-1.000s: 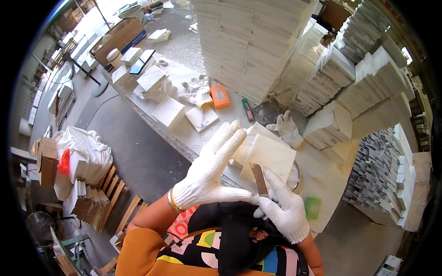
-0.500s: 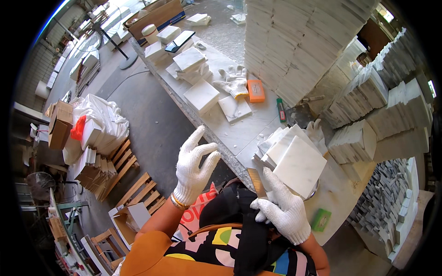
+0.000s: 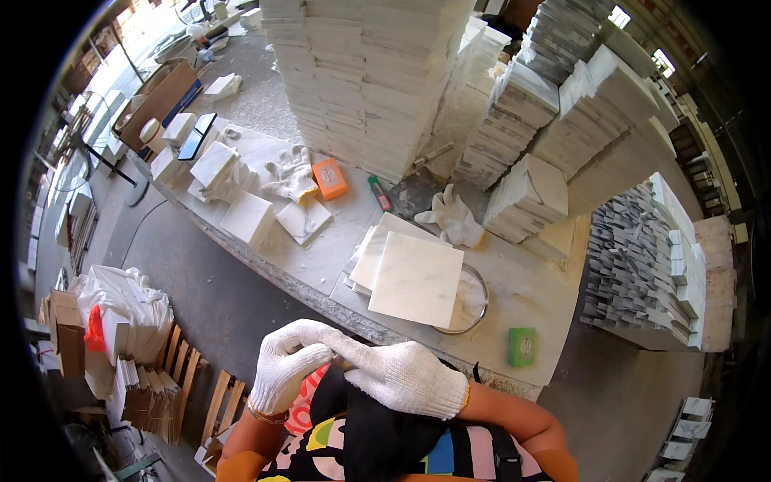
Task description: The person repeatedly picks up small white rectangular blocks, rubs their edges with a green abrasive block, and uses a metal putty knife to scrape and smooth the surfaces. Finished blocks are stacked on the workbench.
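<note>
My left hand (image 3: 287,363) and my right hand (image 3: 411,377), both in white knitted gloves, meet in front of my body below the table edge. The left fingers curl toward the right fingertips, which reach across them. Whatever lies between them is mostly hidden; only a small brownish patch shows there. Closest to my hands on the table is a stack of white marble tiles (image 3: 418,277), its top square tile turned askew. A metal ring (image 3: 484,299) shows from under the stack's right side.
Spare white gloves (image 3: 451,218), an orange box (image 3: 329,179), a green block (image 3: 522,347) and a small green-and-red item (image 3: 379,194) lie on the marble table (image 3: 514,297). Tall tile stacks (image 3: 361,88) rise behind. A phone (image 3: 197,136) rests at far left.
My hands have come together; before, they were apart, the right holding a flat brass-coloured strip, now out of sight. My view has swung right, and the tile stack now shows clear of my hands.
</note>
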`<state>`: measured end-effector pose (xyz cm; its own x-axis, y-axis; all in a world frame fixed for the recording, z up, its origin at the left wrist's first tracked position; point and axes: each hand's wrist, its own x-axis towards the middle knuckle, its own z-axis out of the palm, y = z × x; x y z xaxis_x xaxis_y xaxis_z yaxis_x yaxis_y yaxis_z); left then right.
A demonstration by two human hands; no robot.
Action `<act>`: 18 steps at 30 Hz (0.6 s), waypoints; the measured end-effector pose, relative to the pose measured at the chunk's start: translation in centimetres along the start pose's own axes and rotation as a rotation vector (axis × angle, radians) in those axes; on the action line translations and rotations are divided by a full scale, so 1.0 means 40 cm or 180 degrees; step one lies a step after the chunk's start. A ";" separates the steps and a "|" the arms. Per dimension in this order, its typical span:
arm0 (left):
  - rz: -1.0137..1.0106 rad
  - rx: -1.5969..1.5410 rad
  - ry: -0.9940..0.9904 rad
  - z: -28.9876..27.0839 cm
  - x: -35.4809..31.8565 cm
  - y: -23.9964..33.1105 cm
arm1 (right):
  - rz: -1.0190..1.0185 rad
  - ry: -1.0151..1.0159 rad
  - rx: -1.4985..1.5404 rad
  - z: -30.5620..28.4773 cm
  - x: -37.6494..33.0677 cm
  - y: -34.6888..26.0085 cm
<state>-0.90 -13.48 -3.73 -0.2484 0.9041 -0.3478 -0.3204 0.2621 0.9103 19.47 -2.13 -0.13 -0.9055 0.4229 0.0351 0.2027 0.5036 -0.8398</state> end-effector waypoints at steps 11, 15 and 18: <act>0.2657 0.3048 -0.0309 0.083 0.144 0.138 | 0.1085 0.1917 0.0246 -0.192 -0.143 0.072; 0.2760 0.3825 -0.0933 0.157 0.248 0.148 | 0.0723 0.1759 -0.0366 -0.182 -0.103 0.116; 0.2821 0.3861 -0.1211 0.175 0.289 0.145 | 0.0493 0.1623 -0.0821 -0.183 -0.092 0.116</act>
<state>0.78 0.85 -0.91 0.3478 0.8926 0.2868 0.7527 -0.4482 0.4822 26.47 4.17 -0.21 -0.5776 0.7827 0.2321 0.4602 0.5469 -0.6993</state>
